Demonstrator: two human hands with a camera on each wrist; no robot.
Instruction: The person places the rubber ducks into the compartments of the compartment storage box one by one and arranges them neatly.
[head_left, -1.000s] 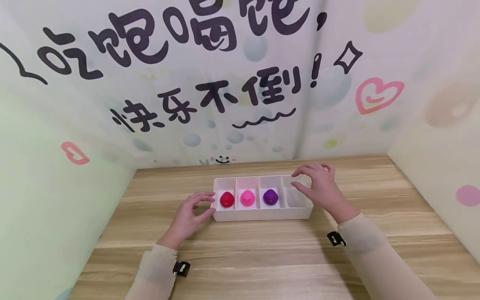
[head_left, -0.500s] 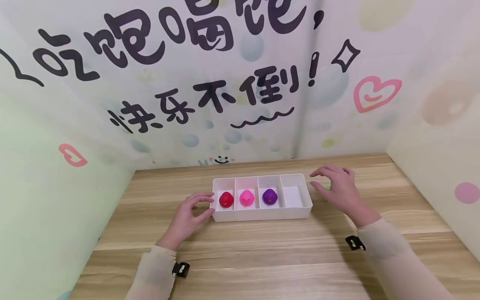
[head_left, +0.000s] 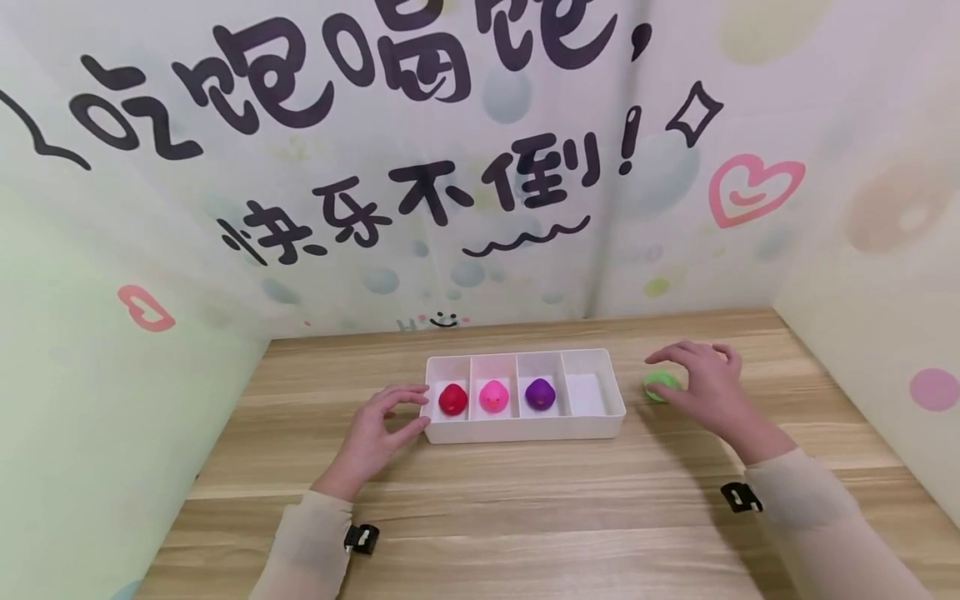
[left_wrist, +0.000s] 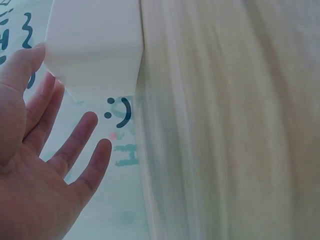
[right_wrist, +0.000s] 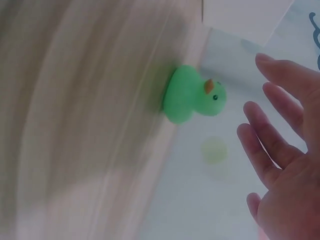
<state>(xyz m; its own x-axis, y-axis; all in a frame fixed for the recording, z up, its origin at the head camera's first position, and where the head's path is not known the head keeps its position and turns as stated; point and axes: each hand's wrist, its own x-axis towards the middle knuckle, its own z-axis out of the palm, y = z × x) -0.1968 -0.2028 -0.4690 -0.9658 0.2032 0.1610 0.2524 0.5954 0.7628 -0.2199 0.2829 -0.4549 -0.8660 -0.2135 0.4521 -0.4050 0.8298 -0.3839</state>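
Observation:
A white box (head_left: 522, 430) with several compartments stands on the wooden table. From left to right it holds a red duck (head_left: 452, 399), a pink duck (head_left: 494, 397) and a purple duck (head_left: 540, 394); the rightmost compartment is bare. My left hand (head_left: 375, 433) touches the box's left end near the rim with thumb and fingertips, its other fingers spread, as the left wrist view shows. To the right of the box a green rubber duck (right_wrist: 187, 96) sits on the table. Over it hovers my right hand (head_left: 712, 392), fingers apart and not touching the duck in the right wrist view.
The wooden table (head_left: 525, 517) reaches back to a printed cloth wall (head_left: 337, 283) with black lettering. Pale walls also close in the left and right sides. A black wrist strap piece (head_left: 362, 538) shows on the left sleeve.
My right hand has moved right, from over the box's rightmost compartment to the green duck, which has come into sight. My left hand has stayed at the box's left end.

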